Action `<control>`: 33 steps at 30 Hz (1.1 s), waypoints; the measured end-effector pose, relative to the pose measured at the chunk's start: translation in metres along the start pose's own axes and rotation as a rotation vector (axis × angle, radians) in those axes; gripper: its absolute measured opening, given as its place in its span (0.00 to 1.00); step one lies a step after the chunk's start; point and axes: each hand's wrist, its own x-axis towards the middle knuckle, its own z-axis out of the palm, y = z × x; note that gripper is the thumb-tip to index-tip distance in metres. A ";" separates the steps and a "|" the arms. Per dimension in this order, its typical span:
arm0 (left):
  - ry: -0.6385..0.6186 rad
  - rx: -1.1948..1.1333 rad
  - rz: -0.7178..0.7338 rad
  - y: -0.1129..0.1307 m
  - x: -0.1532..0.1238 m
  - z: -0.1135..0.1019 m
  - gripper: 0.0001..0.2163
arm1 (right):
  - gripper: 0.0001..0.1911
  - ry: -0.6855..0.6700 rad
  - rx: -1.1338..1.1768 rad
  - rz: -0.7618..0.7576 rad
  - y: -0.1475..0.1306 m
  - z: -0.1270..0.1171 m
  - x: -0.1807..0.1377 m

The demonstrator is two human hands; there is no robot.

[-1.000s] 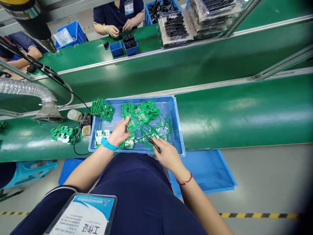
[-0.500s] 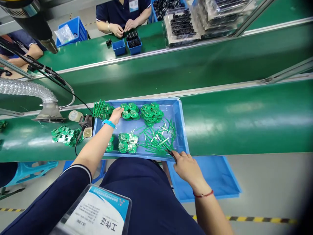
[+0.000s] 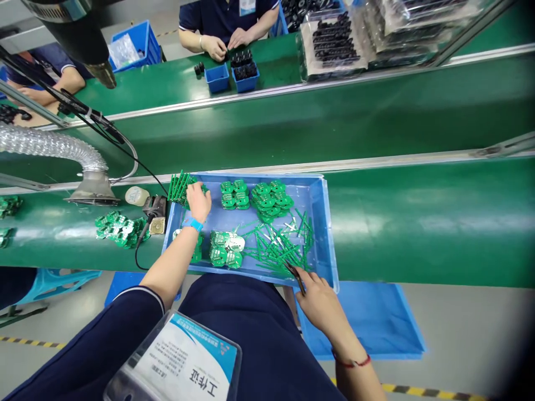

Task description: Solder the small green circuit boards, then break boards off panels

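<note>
A blue tray (image 3: 321, 223) on the green bench holds piles of small green circuit boards (image 3: 267, 197) and a heap of thin green offcut strips (image 3: 280, 245). My left hand (image 3: 198, 199), a blue band on its wrist, reaches into the tray's far left corner, its fingers curled on a stack of upright green panels (image 3: 179, 186). My right hand (image 3: 320, 301) rests at the tray's near right edge, closed on dark tweezers (image 3: 295, 275) that point into the strips. More boards (image 3: 225, 249) lie near the tray's front edge.
Left of the tray sit a small metal stand (image 3: 154, 214) with a black cable, loose boards (image 3: 117, 228), and a silver flexible duct (image 3: 50, 147). A second blue tray (image 3: 376, 317) lies below the bench. Across the conveyor, other people handle black parts by small blue bins (image 3: 230, 78).
My left hand moved from the middle of the tray to the far left corner and onto the upright panels. My right hand drew back with the tweezers to the tray's near right edge.
</note>
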 end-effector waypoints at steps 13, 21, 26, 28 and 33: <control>-0.174 0.172 0.092 -0.002 -0.008 -0.043 0.05 | 0.30 0.087 0.231 -0.101 -0.013 -0.007 0.012; -0.687 -0.187 0.342 0.047 -0.055 -0.083 0.09 | 0.32 0.184 0.564 -0.232 -0.042 -0.034 0.014; -0.794 -0.304 0.465 0.079 -0.080 -0.091 0.07 | 0.29 0.169 0.806 -0.340 -0.049 -0.053 0.003; -0.819 -0.312 0.477 0.085 -0.084 -0.093 0.07 | 0.25 0.140 0.912 -0.350 -0.048 -0.056 -0.003; -1.014 -0.595 0.242 0.085 -0.093 -0.087 0.11 | 0.17 -0.054 1.082 -0.434 -0.040 -0.055 -0.018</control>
